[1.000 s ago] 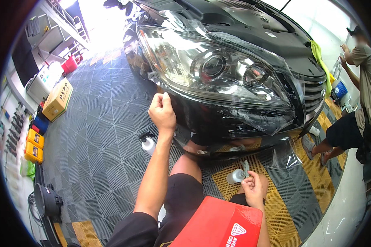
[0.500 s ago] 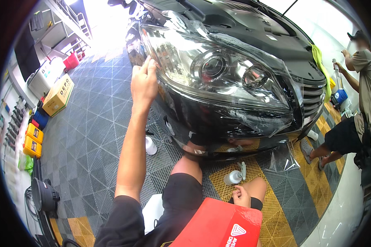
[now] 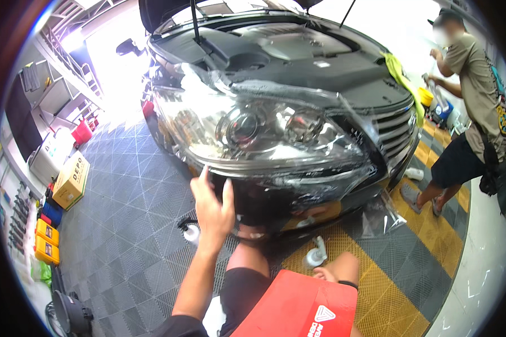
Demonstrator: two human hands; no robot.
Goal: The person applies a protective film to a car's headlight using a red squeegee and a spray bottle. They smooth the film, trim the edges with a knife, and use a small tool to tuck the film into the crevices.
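1. Clear film (image 3: 333, 182), glossy and creased: spread over the headlight, its loose lower edge overlapping the bumper at 4 o'clock of the lamp.
2. Headlight (image 3: 246, 130), one, large: at 12 o'clock, just above the centre of the view; round projector lens visible inside.
3. Black car bumper (image 3: 270, 202), polished: directly below the headlight, at 6 o'clock of it.
4. Left hand (image 3: 212, 209), bare: between 7 and 8 o'clock; index finger and thumb stand apart, pointing up to the lamp's lower edge. Whether the index fingertip touches the surface, one cannot tell.
5. Right hand (image 3: 324, 274), bare: at 5 o'clock, near the knee, partly hidden; whether it holds something cannot be told.
6. Red panel (image 3: 298, 303), glossy, white marking: between 5 and 6 o'clock, in front of the right forearm.
7. White spray bottle (image 3: 315, 257), pale trigger: at 5 o'clock, near the right hand.
8. Second spray bottle (image 3: 191, 233), white, black trigger: between 7 and 8 o'clock, near the left wrist.
9. Loose transparent sheet (image 3: 381, 216), crumpled: between 3 and 4 o'clock.
10. Yellow-green cloth (image 3: 400, 76): at 2 o'clock, draped on the car's front edge.
11. Co-worker (image 3: 469, 78), khaki shirt: between 2 and 3 o'clock.
12. Cardboard carton (image 3: 71, 182): at 9 o'clock.
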